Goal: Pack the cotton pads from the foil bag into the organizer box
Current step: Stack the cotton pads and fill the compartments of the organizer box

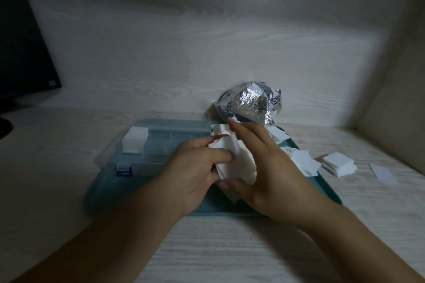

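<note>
Both hands grip one stack of cotton pads (232,158) over the teal tray (147,195): the left hand (197,167) pinches it between thumb and fingers, the right hand (259,167) cups it with fingers extended. The clear organizer box (158,145) sits at nine o'clock of the stack with pads in a far-left compartment, and the crumpled foil bag (250,103) lies at twelve o'clock.

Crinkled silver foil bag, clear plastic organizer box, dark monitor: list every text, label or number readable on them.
No text can be read.
Crinkled silver foil bag: dark leaf drawings and a few script-like strokes, too blurred to read.
Clear plastic organizer box: no print visible; its blue latch is unmarked.
Dark monitor: small pale sticker at its lower corner, too small to read.
</note>
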